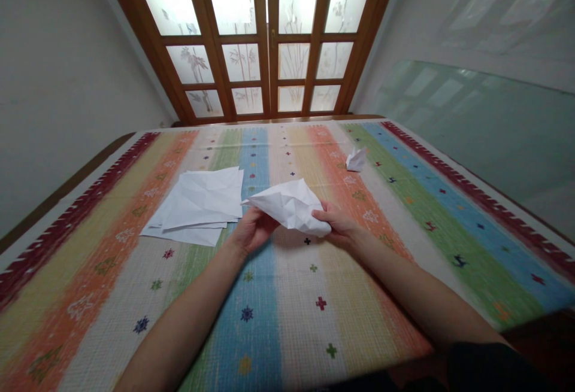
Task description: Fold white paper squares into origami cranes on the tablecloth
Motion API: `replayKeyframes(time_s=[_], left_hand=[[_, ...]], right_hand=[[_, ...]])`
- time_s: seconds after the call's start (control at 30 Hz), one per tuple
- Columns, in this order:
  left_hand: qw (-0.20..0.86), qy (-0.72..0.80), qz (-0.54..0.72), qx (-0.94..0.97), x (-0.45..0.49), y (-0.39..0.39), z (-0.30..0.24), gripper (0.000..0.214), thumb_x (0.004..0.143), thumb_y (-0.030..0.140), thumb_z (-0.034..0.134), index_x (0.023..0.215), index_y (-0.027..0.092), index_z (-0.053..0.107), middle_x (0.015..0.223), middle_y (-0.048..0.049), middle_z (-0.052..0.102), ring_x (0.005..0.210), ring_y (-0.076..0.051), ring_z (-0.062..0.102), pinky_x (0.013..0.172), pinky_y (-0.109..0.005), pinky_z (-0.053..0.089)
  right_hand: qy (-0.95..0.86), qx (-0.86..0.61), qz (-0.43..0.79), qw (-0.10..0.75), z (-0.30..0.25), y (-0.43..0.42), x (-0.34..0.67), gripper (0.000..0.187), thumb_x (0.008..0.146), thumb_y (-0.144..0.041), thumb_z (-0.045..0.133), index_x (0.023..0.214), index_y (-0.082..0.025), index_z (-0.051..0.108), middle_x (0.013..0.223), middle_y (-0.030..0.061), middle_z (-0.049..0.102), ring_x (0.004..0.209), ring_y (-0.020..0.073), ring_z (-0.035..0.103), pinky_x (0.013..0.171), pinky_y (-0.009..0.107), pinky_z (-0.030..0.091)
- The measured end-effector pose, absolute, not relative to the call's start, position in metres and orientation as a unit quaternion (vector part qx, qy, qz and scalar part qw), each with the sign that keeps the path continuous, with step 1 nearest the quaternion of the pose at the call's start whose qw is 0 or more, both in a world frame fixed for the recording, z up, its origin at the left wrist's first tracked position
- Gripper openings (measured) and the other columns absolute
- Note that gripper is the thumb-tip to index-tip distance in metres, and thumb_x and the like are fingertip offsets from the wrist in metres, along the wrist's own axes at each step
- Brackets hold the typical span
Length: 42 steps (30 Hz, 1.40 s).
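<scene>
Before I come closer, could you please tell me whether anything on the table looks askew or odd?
Slightly: the stack of white paper sheets left of the left hand lies askew, its edges misaligned and its top sheet creased. Nothing looks spilled.

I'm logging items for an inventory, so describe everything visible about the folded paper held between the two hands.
The folded paper is plain white and looks thin, crossed by many creases. It narrows to a point at its left end, rises to a peak at its far edge and looks bulkier at its right end. It is held up over the striped tablecloth. The left hand is at its underside; the right hand grips the right end, thumb on top. Its underside is hidden.
</scene>
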<state>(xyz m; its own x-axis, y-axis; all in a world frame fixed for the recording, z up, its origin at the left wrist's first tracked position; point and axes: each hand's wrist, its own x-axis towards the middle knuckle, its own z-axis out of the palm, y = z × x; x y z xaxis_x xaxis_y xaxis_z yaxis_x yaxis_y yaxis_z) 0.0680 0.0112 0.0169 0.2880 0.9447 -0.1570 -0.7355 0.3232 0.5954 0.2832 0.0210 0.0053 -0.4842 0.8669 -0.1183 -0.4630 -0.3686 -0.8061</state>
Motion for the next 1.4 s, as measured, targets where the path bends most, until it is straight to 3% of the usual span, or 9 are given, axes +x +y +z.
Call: replayKeyframes(time_s=[0.1,0.23,0.4,0.5,0.63,0.77,1.0,1.13,1.4], left_hand=[[0.772,0.255,0.553,0.18,0.063,0.013,0.021,0.023,0.081,0.032,0.069,0.099,0.019,0.066,0.097,-0.005,0.073,0.096,-0.021,0.067,0.09,-0.035,0.052],[0.772,0.215,0.546,0.243,0.063,0.007,0.03,0.057,0.069,0.061,0.073,0.105,0.017,0.065,0.104,-0.0099,0.072,0.107,-0.028,0.064,0.086,-0.036,0.052],[0.734,0.258,0.518,0.355,0.079,0.0,0.032,0.045,0.052,0.029,0.089,0.09,0.016,0.069,0.087,-0.0035,0.073,0.093,-0.023,0.067,0.077,-0.028,0.05],[0.736,0.279,0.525,0.324,0.079,-0.001,0.031,0.038,0.054,0.021,0.083,0.088,0.015,0.067,0.081,-0.0017,0.072,0.077,-0.016,0.067,0.069,-0.023,0.049],[0.774,0.26,0.505,0.281,0.067,0.0,0.03,0.032,0.053,0.015,0.072,0.085,0.014,0.066,0.069,0.0002,0.069,0.058,-0.012,0.062,0.058,-0.022,0.048],[0.819,0.236,0.435,0.29,0.058,0.0,0.026,0.033,0.05,0.017,0.068,0.083,0.013,0.065,0.066,-0.0026,0.069,0.061,-0.019,0.065,0.062,-0.03,0.052],[0.859,0.204,0.333,0.329,0.057,-0.004,0.025,0.037,0.06,0.019,0.072,0.095,0.014,0.068,0.08,-0.0074,0.072,0.066,-0.019,0.066,0.062,-0.025,0.048],[0.837,0.229,0.329,0.372,0.06,-0.003,0.026,0.042,0.061,0.023,0.078,0.1,0.013,0.068,0.088,-0.0092,0.071,0.067,-0.017,0.064,0.06,-0.024,0.044],[0.746,0.303,0.473,0.358,0.066,0.002,0.021,0.049,0.054,0.021,0.086,0.098,0.015,0.066,0.087,-0.0072,0.071,0.068,-0.016,0.064,0.061,-0.025,0.047]], right_hand=[[-0.382,-0.288,0.753,0.452,0.006,0.02,0.281,0.056,0.056,-0.027,0.088,0.107,-0.019,0.066,0.101,0.0075,0.074,0.083,0.0186,0.071,0.074,0.028,0.057],[-0.404,-0.343,0.658,0.535,-0.001,0.023,0.275,0.038,0.057,-0.025,0.085,0.091,-0.019,0.07,0.091,0.0056,0.075,0.079,0.0189,0.069,0.076,0.032,0.056],[-0.408,-0.396,0.57,0.593,-0.006,0.025,0.272,0.027,0.054,-0.016,0.081,0.079,-0.02,0.07,0.078,0.0011,0.073,0.071,0.0165,0.065,0.072,0.031,0.053],[-0.402,-0.351,0.651,0.541,0.003,0.023,0.283,0.031,0.054,-0.02,0.08,0.083,-0.021,0.07,0.083,0.0017,0.074,0.076,0.0185,0.066,0.076,0.032,0.053],[-0.37,-0.278,0.775,0.43,0.02,0.021,0.305,0.051,0.066,-0.061,0.067,0.097,-0.021,0.067,0.096,0.0069,0.074,0.098,0.0272,0.066,0.087,0.045,0.052],[-0.371,-0.268,0.826,0.33,0.023,0.014,0.306,0.073,0.068,-0.08,0.052,0.102,-0.017,0.063,0.108,0.015,0.07,0.117,0.0327,0.058,0.094,0.051,0.047],[-0.366,-0.208,0.868,0.264,0.016,0.01,0.293,0.095,0.059,-0.092,0.045,0.11,-0.014,0.059,0.11,0.0182,0.068,0.112,0.0319,0.062,0.092,0.048,0.048],[-0.39,-0.198,0.858,0.27,0.023,0.006,0.285,0.09,0.053,-0.083,0.064,0.115,-0.018,0.057,0.115,0.0146,0.068,0.109,0.0299,0.064,0.091,0.044,0.049],[-0.354,-0.209,0.836,0.363,0.016,0.008,0.277,0.061,0.057,-0.028,0.082,0.111,-0.018,0.057,0.108,0.0095,0.072,0.095,0.0243,0.07,0.085,0.037,0.057]])
